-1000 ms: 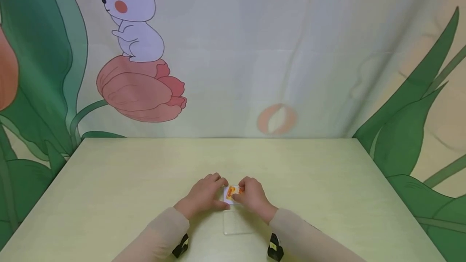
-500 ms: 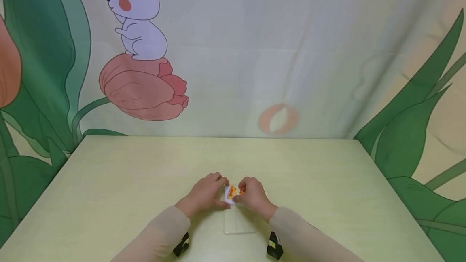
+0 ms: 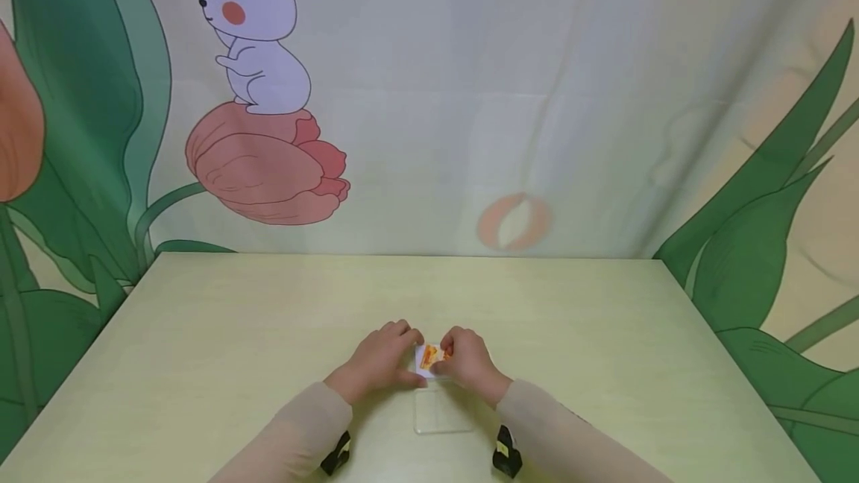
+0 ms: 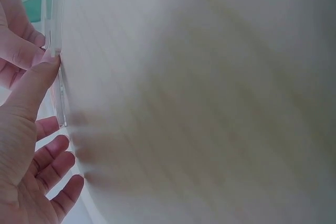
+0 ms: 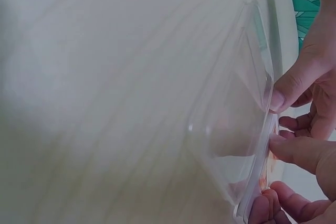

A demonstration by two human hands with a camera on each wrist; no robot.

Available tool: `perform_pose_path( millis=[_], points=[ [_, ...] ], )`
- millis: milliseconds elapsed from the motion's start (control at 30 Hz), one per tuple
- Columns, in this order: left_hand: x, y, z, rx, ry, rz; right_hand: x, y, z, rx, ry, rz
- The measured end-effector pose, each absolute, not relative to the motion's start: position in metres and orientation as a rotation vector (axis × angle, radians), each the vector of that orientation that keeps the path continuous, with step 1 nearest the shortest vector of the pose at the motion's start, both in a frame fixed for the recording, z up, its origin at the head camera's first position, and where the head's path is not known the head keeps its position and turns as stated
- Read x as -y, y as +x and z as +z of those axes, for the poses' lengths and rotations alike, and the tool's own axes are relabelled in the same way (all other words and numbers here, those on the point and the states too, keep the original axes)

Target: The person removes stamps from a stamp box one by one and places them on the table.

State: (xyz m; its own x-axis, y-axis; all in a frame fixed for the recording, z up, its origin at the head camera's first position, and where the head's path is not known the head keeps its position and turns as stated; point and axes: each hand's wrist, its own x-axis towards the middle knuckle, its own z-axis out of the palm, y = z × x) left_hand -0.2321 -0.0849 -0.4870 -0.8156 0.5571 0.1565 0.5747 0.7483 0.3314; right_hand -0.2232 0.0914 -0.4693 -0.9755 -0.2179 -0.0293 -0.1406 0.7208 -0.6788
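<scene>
Near the front middle of the pale table (image 3: 268,334), in the head view, a small white card (image 3: 428,358) with an orange and yellow print sits between two hands. The left hand (image 3: 376,361) brackets the card's left side, thumb toward the person and fingers at the far corner. The right hand (image 3: 471,365) has its thumb and curled fingers on the card's right part, pinching it. Just beside the card, nearer the person, lies part of a clear plastic case (image 3: 435,414). Behind the table hangs a printed cloth (image 3: 416,110) with a white rabbit on a pink flower.

From the left wrist, the left thumb presses the clear rim and the index finger meets its lower end, so that hand grasps the case; the other fingers are loosely bent.

From the right wrist, a clear panel slants before the hands, and a sliver of orange shows by the right fingers. Whether the card lies inside the case cannot be told.
</scene>
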Motion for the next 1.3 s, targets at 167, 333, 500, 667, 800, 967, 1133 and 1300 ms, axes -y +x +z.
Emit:
perform_pose_path(
  millis=[167,333,500,667,800,967,1133,1300],
  points=[
    [0.0847,-0.2316,-0.4859,2.891,-0.936,-0.582,-0.0917,-0.2218,-0.4691,-2.831,-0.315,-1.115],
    [0.0846,-0.2311,-0.4852,2.891,-0.935,-0.595,-0.0916,-0.2203,-0.4681,-2.837,-0.328,-1.125],
    [0.0847,-0.2309,-0.4857,2.878,-0.939,-0.587,-0.091,-0.2189,-0.467,-2.828,-0.325,-1.137],
    [0.0846,-0.2305,-0.4852,2.868,-0.939,-0.596,-0.0912,-0.2187,-0.4676,-2.824,-0.332,-1.149],
    [0.0846,-0.2305,-0.4852,2.865,-0.941,-0.598,-0.0912,-0.2196,-0.4692,-2.809,-0.311,-1.167],
    [0.085,-0.2312,-0.4866,2.863,-0.944,-0.584,-0.0909,-0.2209,-0.4696,-2.772,-0.309,-1.21],
    [0.0845,-0.2318,-0.4884,2.861,-0.94,-0.581,-0.0929,-0.2227,-0.4691,-2.723,-0.283,-1.234],
    [0.0847,-0.2312,-0.489,2.867,-0.928,-0.576,-0.0944,-0.226,-0.4693,-2.686,-0.245,-1.246]
  ],
)
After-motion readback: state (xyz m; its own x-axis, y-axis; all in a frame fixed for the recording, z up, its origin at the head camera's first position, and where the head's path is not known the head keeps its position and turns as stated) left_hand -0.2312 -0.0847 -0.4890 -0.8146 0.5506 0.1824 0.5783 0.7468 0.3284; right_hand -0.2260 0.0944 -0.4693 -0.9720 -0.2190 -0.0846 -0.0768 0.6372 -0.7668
